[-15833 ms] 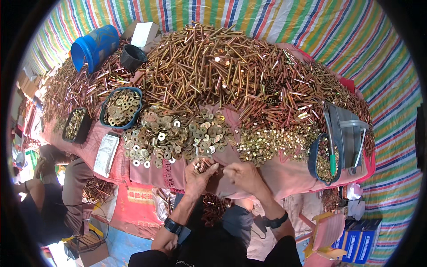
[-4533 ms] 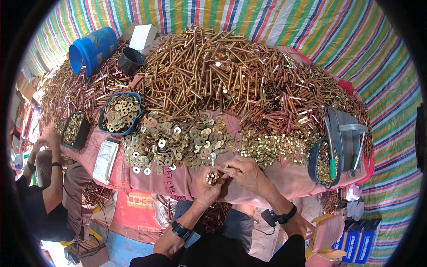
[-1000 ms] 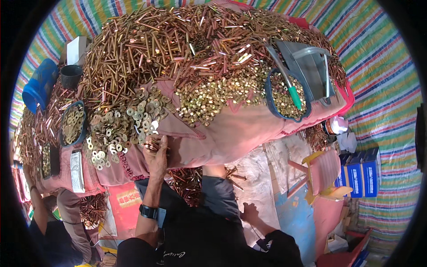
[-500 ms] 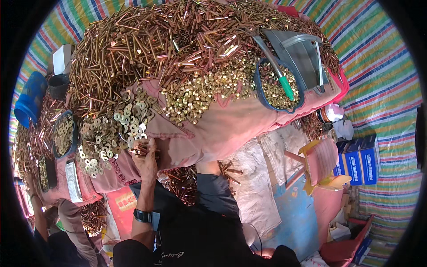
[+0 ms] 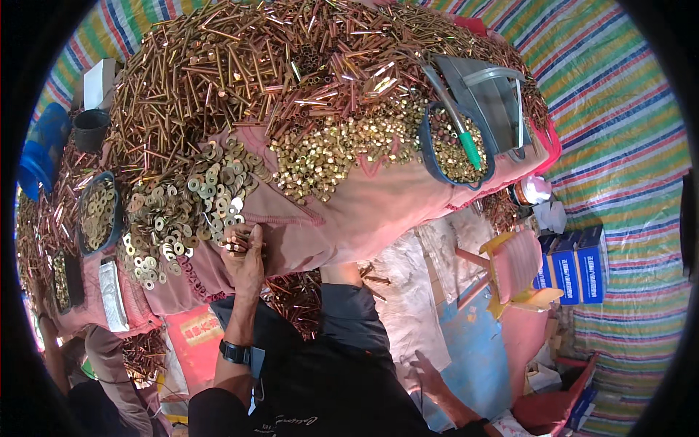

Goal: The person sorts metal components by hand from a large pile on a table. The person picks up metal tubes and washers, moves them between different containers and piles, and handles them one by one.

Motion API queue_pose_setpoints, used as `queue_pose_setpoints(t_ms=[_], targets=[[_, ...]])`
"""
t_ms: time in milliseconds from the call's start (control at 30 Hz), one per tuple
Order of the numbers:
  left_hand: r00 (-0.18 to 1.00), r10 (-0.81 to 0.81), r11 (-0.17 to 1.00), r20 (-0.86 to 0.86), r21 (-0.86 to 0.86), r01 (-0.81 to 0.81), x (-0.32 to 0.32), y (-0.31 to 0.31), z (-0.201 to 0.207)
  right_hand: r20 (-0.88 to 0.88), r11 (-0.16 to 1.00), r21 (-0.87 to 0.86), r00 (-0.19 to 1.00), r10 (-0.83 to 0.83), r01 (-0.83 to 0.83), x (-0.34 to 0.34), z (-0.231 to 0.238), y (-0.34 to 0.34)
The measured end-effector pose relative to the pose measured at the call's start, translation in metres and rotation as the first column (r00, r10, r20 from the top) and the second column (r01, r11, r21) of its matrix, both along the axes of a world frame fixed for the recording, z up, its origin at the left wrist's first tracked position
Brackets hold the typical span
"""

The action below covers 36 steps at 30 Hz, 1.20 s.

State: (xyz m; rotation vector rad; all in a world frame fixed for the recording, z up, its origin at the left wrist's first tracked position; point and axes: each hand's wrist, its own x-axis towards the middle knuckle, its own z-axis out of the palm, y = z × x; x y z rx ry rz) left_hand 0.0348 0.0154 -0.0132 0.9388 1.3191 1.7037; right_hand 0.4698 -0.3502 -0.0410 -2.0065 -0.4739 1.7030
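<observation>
At the near edge of the pink cloth [image 5: 364,211], my left hand [image 5: 247,268] is closed round a small bundle of coppery bolts [image 5: 236,239]. Only their ends stick out past the fingers. Just beyond this hand spreads a pile of flat washers [image 5: 218,182]. My right hand [image 5: 428,375] is low on the right, over the pale sheet beside my lap. Its fingers are stretched out and apart, with nothing visible in them. Brass-coloured nuts [image 5: 320,156] lie mid-table, and a large heap of long coppery bolts [image 5: 240,65] covers the far side.
On the right stand a blue basin [image 5: 429,164] of nuts with a green-handled tool [image 5: 467,149] and a grey metal scoop [image 5: 477,91]. A washer basin [image 5: 116,218] sits left. A small chair [image 5: 513,266] and blue boxes [image 5: 582,266] are right. Another person's arm [image 5: 51,349] shows lower left.
My right hand has come into view at the lower right, over the pale sheet. My left hand keeps its hold on the bolts at the cloth's edge. The view has shifted slightly.
</observation>
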Motion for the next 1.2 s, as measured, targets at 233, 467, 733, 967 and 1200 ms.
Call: queue_pose_setpoints(t_ms=[233,467,733,967,1200], targets=[[1.0,-0.001,1.0,0.018,0.012,0.001,0.0,0.0,-0.003,0.21,0.823,0.111,0.796,-0.568,0.558,0.026,0.019,0.0],[1.0,-0.027,1.0,0.016,-0.003,0.027,0.001,-0.002,0.002,-0.18,-0.213,-0.682,-0.122,0.976,-0.7,0.073,0.075,-0.035],[0.981,-0.189,0.982,0.031,-0.005,0.19,-0.008,-0.004,0.018,0.118,-0.137,0.17,-0.118,0.986,-0.976,-0.043,0.07,0.135],[0.97,-0.218,0.974,-0.105,-0.085,0.209,-0.003,-0.002,0.014,0.73,-0.335,0.286,-0.023,0.683,-0.898,-0.189,0.062,0.247],[0.954,-0.269,0.962,-0.129,0.009,0.273,-0.01,0.001,0.013,-0.407,0.147,0.529,-0.098,0.908,-0.836,-0.33,0.014,0.2]])
